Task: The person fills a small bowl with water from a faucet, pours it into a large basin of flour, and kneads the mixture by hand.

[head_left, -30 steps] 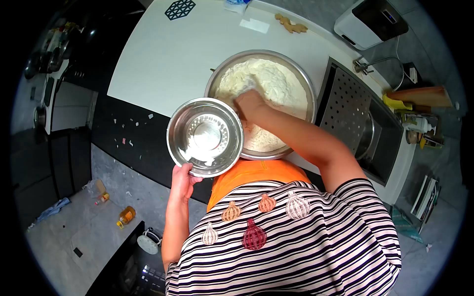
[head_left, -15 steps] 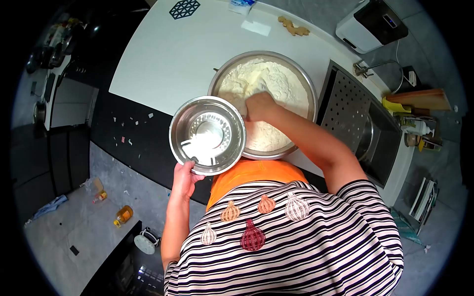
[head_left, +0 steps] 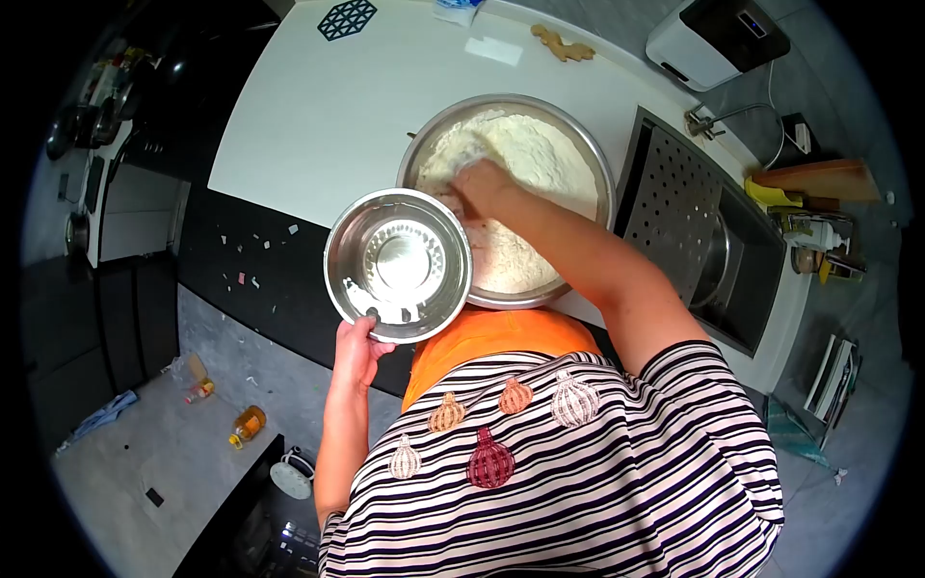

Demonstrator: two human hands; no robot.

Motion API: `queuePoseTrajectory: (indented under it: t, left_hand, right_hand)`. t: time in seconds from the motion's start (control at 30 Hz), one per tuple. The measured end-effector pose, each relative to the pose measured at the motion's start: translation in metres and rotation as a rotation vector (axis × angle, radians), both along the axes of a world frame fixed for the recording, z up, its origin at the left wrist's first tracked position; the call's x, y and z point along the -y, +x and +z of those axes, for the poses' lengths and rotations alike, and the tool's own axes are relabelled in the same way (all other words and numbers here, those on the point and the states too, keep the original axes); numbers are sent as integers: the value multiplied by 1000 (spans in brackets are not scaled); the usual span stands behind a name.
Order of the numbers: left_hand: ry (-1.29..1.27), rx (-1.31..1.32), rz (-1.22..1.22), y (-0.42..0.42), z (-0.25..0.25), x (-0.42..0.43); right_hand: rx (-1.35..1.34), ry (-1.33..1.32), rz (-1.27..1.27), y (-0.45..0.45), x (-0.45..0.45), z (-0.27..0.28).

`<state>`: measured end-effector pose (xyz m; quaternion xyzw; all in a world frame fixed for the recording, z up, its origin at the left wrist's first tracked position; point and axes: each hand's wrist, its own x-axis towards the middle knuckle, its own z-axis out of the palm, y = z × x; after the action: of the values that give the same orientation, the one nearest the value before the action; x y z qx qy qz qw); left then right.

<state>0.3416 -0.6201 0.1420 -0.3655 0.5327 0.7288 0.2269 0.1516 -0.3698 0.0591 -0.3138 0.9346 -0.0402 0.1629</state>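
A steel bowl (head_left: 438, 303) with shiny bottom, seemingly holding some clear liquid, is tilted at the counter's front edge. My left hand (head_left: 358, 349) grips its near rim, thumb over the edge. Beside it on the counter stands a wide metal basin (head_left: 605, 183) holding a heap of pale flour (head_left: 544, 159). Deep in the flour's left part is my right hand (head_left: 479, 188). Its fingers are blurred and partly hidden by flour and shadow, so whether they are closed cannot be told. The small bowl overlaps the basin's lower left rim.
Right of the basin is a sink (head_left: 752, 279) with a perforated tray (head_left: 674, 207) and a faucet (head_left: 703, 123). Ginger (head_left: 562, 44) and a dark hexagonal trivet (head_left: 347, 18) lie at the back. A white-and-black appliance (head_left: 708, 48) stands back right. An oil bottle (head_left: 248, 426) lies on the floor.
My right hand has moved left and slightly back through the flour. The bowl in my left hand has shifted a little left. The whole view has moved slightly.
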Motion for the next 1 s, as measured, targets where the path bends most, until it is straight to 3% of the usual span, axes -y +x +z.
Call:
queuePoseTrajectory:
  t: [0.17,0.27,0.4,0.63,0.77,0.9,1.0]
  left_hand:
    - [20,7,-14,0,-1,3]
    - [17,0,-6,-1,0,0]
    - [10,2,13,-1,-1,3]
    - [13,-1,48,-3,3,-3]
    - [31,-13,48,-1,0,-2]
    - [14,-11,49,0,0,-3]
    - [9,2,45,0,-2,-1]
  right_hand:
    - [46,23,-144,10,-15,26]
    - [308,179,-54,31,-12,56]
    - [241,-6,-128,41,-30,75]
    - [-1,-19,-299,-9,-55,34]
    - [200,39,-345,-17,-15,24]
    - [280,35,-270,4,3,18]
    - [289,63,-101,40,-11,55]
